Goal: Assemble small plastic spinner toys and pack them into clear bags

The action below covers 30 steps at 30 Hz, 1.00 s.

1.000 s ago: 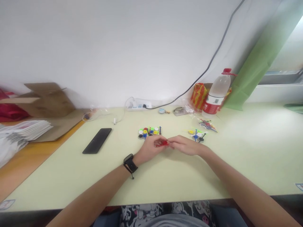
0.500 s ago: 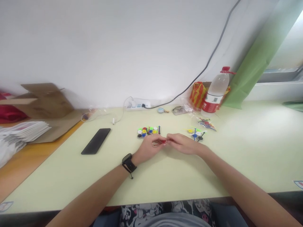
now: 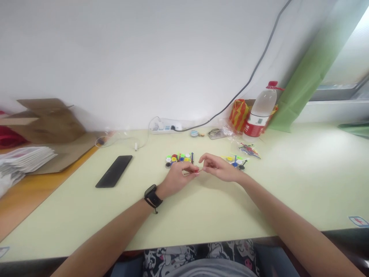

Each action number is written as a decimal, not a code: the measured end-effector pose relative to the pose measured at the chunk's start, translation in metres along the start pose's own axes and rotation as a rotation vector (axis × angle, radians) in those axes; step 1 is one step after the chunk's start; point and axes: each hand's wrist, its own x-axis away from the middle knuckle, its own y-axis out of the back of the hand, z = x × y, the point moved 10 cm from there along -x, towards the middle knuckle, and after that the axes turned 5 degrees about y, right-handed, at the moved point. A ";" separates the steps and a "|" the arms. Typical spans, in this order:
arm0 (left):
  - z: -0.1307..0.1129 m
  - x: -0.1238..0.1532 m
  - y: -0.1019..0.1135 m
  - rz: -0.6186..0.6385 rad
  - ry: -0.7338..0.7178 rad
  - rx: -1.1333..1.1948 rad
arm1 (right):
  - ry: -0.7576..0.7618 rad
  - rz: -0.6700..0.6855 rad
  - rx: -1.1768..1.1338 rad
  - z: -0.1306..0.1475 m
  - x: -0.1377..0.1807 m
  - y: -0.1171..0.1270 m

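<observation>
At frame centre, the left hand [image 3: 175, 180] pinches a red part [image 3: 197, 171], likely light, stiff, best edge-held; whether the right hand [image 3: 220, 169] grips, I cannot tell.

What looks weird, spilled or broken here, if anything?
Nothing plainly looks spilled or broken. The bottle leans in the picture, but the curtain slants the same way, so that's probably just the camera's wide view. The red piece in the left hand is mostly hidden, so I can't judge it.
</observation>
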 end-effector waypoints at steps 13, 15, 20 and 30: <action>0.013 -0.005 0.001 -0.038 0.175 0.365 | 0.094 -0.344 0.000 0.010 0.003 0.033; 0.018 -0.006 0.004 -0.053 0.207 0.416 | 0.113 -0.311 0.090 0.015 0.003 0.029; 0.024 -0.005 0.006 -0.064 0.274 0.518 | 0.143 -0.232 0.128 0.023 0.005 0.013; 0.024 -0.006 0.008 -0.040 0.279 0.526 | -0.052 -0.105 -0.066 -0.008 0.001 0.015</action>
